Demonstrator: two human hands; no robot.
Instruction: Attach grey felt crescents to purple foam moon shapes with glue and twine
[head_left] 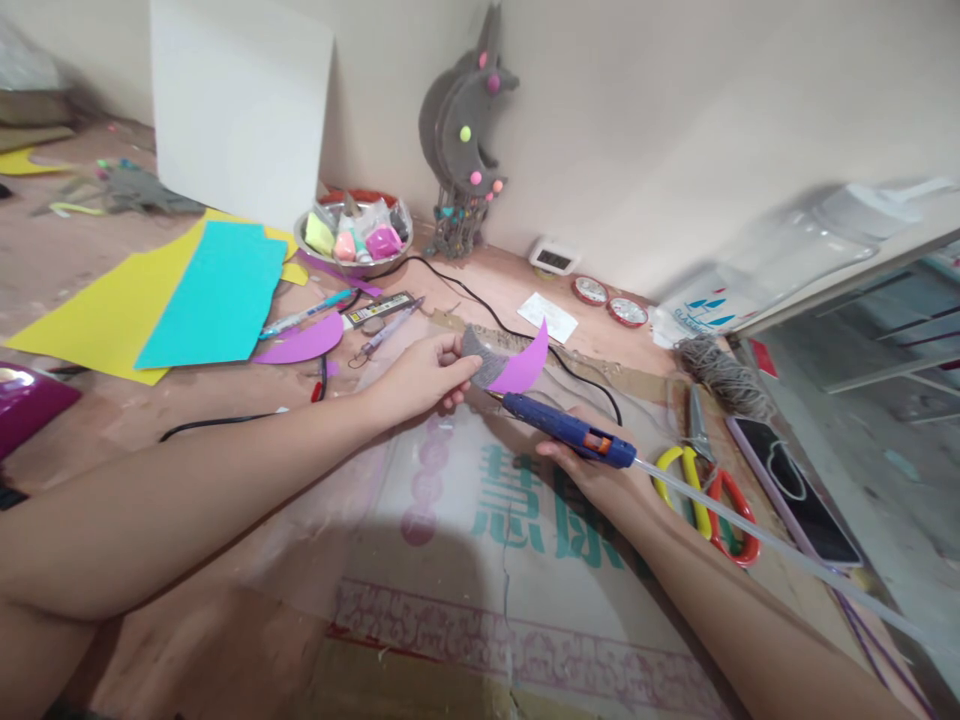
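Observation:
My left hand (424, 378) pinches a crescent-shaped piece (504, 363), grey glitter on one side and purple on the other, a little above the floor. My right hand (596, 475) is wrapped round a blue hot glue gun (570, 432). Its nozzle points up-left and touches the lower edge of the crescent. A long clear glue stick (780, 548) sticks out of the gun's back toward the lower right. The gun's black cord (525, 335) loops behind the crescent.
A printed plastic sheet over cardboard (480, 540) lies under my hands. Scissors (709, 490) and a phone (795, 480) lie to the right. Yellow and teal foam sheets (187, 300), a purple cutout, pens and a metal bowl (352, 235) are at left. A grey moon decoration (465, 120) leans on the wall.

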